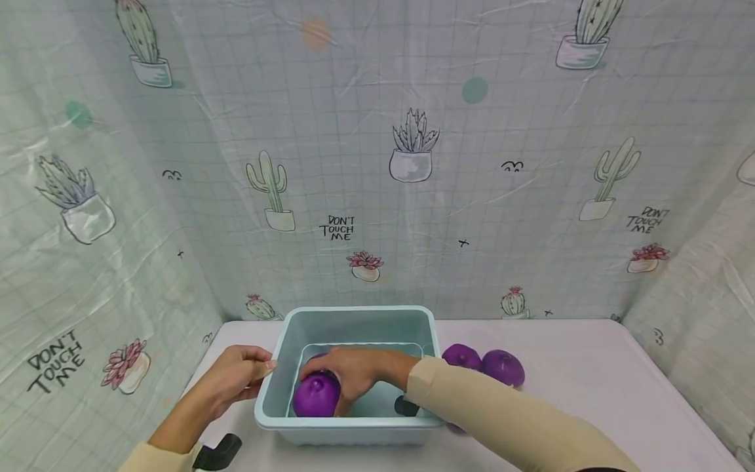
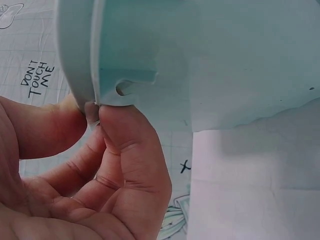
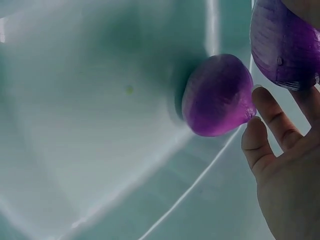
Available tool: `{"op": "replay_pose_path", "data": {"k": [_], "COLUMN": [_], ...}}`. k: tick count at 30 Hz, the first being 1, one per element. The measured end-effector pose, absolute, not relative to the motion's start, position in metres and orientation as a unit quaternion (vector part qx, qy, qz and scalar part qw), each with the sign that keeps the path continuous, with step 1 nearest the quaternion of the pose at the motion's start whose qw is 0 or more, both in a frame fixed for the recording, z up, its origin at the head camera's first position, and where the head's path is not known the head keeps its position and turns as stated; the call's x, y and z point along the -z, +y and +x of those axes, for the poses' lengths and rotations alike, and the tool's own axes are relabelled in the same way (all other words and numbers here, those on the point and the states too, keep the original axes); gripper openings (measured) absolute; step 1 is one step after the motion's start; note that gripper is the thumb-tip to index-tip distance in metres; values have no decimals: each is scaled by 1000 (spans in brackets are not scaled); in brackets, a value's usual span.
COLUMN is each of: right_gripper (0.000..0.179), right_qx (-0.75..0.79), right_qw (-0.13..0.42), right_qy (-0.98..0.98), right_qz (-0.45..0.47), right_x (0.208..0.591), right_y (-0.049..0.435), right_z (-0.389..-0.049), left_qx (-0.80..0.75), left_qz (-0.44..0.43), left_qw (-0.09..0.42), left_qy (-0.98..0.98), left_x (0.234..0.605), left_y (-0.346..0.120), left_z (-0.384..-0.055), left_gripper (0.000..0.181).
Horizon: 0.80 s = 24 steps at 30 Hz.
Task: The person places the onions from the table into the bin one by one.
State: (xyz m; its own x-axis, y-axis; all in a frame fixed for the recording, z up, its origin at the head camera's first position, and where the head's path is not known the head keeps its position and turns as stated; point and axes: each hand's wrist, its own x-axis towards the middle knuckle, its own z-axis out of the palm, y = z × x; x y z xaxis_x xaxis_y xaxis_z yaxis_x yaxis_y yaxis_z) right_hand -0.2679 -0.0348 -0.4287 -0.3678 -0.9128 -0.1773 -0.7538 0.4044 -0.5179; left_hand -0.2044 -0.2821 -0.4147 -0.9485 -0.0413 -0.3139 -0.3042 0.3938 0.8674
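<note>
A light blue plastic bin (image 1: 354, 431) stands on the white table. My left hand (image 1: 238, 373) pinches its left rim between thumb and fingers; the left wrist view shows the fingertips under the lip of the bin wall (image 2: 80, 50). Inside, at the left, my right hand (image 1: 354, 370) reaches down with thumb and fingers around a purple onion (image 1: 316, 395). This onion (image 3: 285, 45) is partly cut off at the upper right of the right wrist view. Beside it lies a second purple onion (image 3: 217, 95), close to the outer fingertips and mostly hidden in the head view.
To the right of the bin, purple onions (image 1: 503, 367) sit on the table (image 1: 590, 393), one mostly hidden by the right sleeve (image 1: 472, 400). Black wrist mounts (image 1: 219, 452) show at both wrists. A cactus-print curtain (image 1: 377, 196) surrounds the table's back and sides.
</note>
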Motion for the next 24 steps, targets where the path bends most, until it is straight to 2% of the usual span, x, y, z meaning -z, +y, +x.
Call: {"op": "replay_pose_path", "data": {"k": [24], "right_gripper": [86], "right_qx": [136], "right_qw": [231], "right_qy": [821], "right_qz": [-504], "right_x": [429], "right_y": [-39], "right_z": [-264], "left_qx": [-529], "left_qz": [-111], "left_qw": [120], "left_qy": [833], "left_x": [412], "left_y": [-281], "left_z": [-204], "left_gripper": [20]}}
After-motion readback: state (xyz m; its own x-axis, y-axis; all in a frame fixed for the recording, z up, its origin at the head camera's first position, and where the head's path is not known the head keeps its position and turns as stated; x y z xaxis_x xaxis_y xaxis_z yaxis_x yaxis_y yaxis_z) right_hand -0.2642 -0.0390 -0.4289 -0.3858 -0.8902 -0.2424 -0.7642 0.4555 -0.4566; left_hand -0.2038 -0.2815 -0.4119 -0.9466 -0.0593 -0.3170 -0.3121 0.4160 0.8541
